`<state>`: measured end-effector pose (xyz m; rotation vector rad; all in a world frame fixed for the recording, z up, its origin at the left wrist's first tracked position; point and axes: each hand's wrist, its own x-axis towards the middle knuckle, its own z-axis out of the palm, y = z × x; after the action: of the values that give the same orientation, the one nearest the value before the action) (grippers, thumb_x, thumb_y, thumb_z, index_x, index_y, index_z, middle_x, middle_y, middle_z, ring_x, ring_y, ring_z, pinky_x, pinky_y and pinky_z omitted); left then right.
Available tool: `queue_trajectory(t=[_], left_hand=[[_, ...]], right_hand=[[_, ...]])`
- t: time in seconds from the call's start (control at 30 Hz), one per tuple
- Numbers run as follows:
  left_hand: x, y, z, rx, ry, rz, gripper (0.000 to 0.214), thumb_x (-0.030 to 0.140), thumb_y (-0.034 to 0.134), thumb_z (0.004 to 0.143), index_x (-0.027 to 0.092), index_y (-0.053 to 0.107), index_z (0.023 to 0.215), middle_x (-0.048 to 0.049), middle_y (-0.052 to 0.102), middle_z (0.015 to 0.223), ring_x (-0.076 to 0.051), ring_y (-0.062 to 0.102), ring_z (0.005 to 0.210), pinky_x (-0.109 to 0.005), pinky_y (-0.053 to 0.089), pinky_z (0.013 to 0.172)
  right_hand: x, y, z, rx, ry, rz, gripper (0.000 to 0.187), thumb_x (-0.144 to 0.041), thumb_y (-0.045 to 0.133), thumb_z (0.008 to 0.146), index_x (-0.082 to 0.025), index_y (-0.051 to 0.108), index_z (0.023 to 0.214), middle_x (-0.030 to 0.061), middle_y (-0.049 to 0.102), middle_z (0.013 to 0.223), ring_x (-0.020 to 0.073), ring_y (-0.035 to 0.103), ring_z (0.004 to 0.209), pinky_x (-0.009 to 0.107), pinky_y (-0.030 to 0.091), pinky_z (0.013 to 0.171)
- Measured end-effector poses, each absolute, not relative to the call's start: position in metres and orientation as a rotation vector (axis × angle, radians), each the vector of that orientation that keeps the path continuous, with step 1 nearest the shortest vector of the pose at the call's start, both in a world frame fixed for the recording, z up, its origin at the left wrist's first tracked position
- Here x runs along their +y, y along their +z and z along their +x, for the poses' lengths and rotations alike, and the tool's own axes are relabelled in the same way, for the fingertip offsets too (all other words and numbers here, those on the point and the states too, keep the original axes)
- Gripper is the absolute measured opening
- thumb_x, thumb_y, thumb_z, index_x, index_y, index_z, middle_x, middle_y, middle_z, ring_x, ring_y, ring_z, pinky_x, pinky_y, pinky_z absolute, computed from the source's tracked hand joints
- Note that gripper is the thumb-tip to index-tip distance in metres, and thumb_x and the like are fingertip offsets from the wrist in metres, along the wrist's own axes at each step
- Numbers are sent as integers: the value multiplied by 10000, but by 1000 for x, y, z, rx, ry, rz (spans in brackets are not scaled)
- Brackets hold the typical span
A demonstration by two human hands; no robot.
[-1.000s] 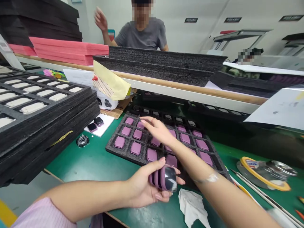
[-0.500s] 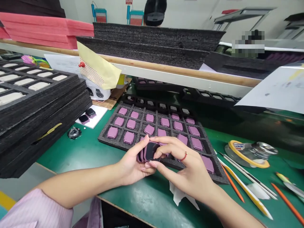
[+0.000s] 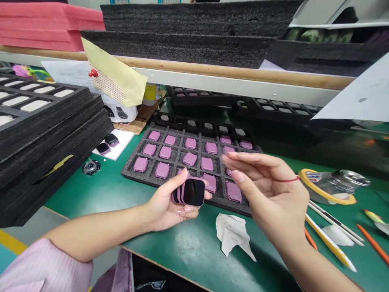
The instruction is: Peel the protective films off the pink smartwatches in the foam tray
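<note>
Above a green surface [image 3: 182, 255], a person's left hand [image 3: 167, 205] gripped a small stack of purple-framed watch cases [image 3: 194, 192], thumb over the top edge and fingers beneath, the front one's dark screen turned toward the viewer. The stack was just in front of the near edge of a black foam tray [image 3: 142, 180] whose compartments held more purple cases, backs up. The right hand [image 3: 270, 194] was raised to the right, well apart from the stack, thumb and fingers drawn together; its fingertips seemed to pinch a sliver of clear film [image 3: 221, 155], though this was blurred. A crumpled white tissue [image 3: 232, 233] lay between the forearms. The step appeared to be lifting film off the front screen; the next move would likely call for discarding that film while keeping the stack steady and the screen untouched.
</note>
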<state>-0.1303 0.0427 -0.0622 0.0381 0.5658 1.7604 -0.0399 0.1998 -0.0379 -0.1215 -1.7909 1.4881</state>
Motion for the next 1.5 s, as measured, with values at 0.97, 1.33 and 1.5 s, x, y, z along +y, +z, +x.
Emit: queue_trajectory(t=[0.97, 1.33, 1.5], left_hand=[[41, -64, -118, 932, 1812, 257, 557, 657, 812, 673, 137, 631, 754, 72, 401, 488, -29, 256, 416, -176, 164, 398], [43, -62, -126, 848, 1853, 76, 449, 481, 859, 700, 141, 570, 751, 60, 506, 555, 8, 305, 389, -114, 204, 383], [43, -56, -134, 906, 2102, 4, 224, 258, 760, 750, 143, 587, 834, 37, 581, 663, -12, 391, 419, -125, 241, 377]], right_hand=[[181, -42, -30, -2368, 845, 343, 522, -301, 769, 851, -259, 554, 1324, 12, 620, 810, 188, 586, 753, 334, 543, 652], [196, -43, -36, -2379, 906, 368, 468, -227, 752, 826, -244, 583, 1262, 74, 716, 1106, 222, 678, 1010, 370, 572, 875], [215, -54, -46, -2432, 799, 56, 338, -268, 704, 806, -216, 633, 1133, 83, 727, 1037, 248, 697, 908, 411, 586, 798]])
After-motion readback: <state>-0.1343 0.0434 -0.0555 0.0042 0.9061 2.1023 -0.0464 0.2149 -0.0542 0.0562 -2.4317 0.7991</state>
